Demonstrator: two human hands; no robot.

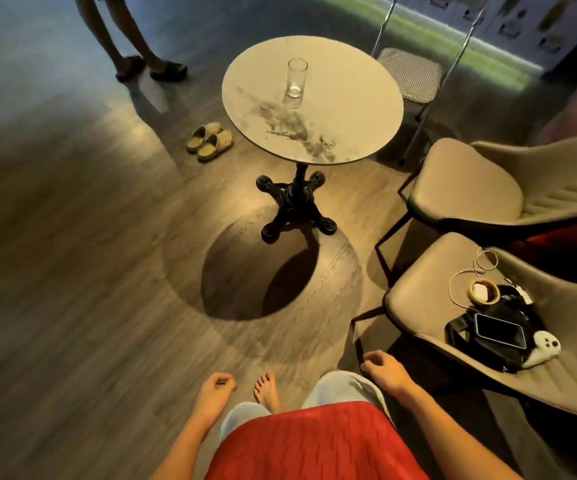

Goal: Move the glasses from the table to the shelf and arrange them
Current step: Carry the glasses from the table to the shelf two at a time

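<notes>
Clear glass (295,84), grey-marbled table (349,109)

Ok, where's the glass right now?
The glass stands upright on the round table, toward its far side, ahead of both empty hands, with the slippers on the floor to the table's left.

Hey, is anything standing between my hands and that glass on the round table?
Nothing visible. Both hands, left and right, hang empty, and only bare floor lies between them and the table. The glass stands alone on top. The chairs sit off to the right.
</notes>
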